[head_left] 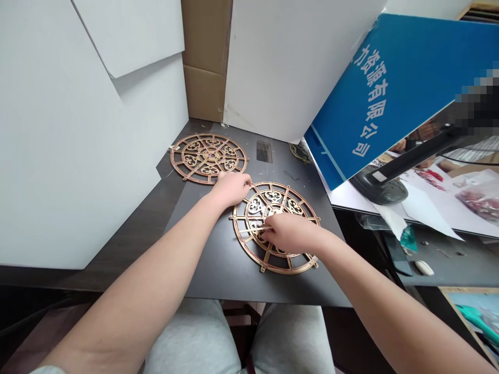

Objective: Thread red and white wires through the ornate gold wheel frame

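Observation:
Two round openwork wheel panels, gold-brown with spokes and scroll patterns, lie flat on the dark table. Over the far-left rim of the near wheel [237, 228] is my left hand [232, 188], fingers curled and closed; what they hold, if anything, is hidden. My right hand [290, 232] is above the middle of that same wheel. Its fingers are closed on a thin pale stick [252, 229], which points left across the spokes. The far wheel [175, 158] lies beyond my left hand, partly covered by it.
White boards [280, 67] and a brown cardboard strip [206, 93] stand behind the table [210, 270]. A blue board [346, 124] with white characters leans at the right. Beyond it are a black stand [380, 184], papers, and part of another person's hand.

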Demonstrator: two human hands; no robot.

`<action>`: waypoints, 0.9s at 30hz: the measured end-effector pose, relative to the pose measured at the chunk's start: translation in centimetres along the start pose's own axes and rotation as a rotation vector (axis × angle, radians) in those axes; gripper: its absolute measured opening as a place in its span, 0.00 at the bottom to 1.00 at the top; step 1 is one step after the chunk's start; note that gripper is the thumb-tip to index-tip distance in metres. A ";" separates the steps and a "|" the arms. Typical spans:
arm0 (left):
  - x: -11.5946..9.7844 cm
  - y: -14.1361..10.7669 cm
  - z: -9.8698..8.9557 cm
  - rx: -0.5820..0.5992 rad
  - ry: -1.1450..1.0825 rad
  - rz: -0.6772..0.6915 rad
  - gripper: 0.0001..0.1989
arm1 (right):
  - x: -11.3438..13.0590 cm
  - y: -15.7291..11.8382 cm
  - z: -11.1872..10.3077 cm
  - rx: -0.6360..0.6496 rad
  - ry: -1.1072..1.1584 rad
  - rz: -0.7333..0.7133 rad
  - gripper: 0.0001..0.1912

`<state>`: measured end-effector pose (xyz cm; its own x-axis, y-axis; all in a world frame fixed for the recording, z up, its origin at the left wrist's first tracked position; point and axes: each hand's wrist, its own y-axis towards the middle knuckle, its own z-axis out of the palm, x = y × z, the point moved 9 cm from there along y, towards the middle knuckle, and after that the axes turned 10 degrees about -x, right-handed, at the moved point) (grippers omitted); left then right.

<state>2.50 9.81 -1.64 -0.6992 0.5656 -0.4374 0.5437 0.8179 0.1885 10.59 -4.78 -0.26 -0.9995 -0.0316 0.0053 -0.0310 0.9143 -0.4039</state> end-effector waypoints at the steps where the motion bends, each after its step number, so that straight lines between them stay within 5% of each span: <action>1: 0.0 0.0 0.0 0.000 0.000 -0.002 0.15 | -0.1 0.0 0.0 -0.009 0.014 -0.006 0.13; 7: 0.1 0.0 0.0 0.007 -0.012 0.005 0.16 | -1.3 -0.5 -3.4 -0.223 0.084 -0.003 0.09; 18: -1.2 -0.3 -1.9 -0.059 -0.145 0.060 0.15 | -2.2 0.8 -7.9 -0.336 0.258 -0.138 0.11; 27: -3.5 -2.4 -0.7 0.460 -0.622 0.190 0.15 | -4.1 1.5 -7.9 -0.573 0.420 -0.301 0.10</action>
<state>3.31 5.93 0.09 -0.2612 0.4173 -0.8704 0.8596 0.5107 -0.0131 14.55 -0.04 6.36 -0.8629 -0.2604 0.4332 -0.1864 0.9606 0.2061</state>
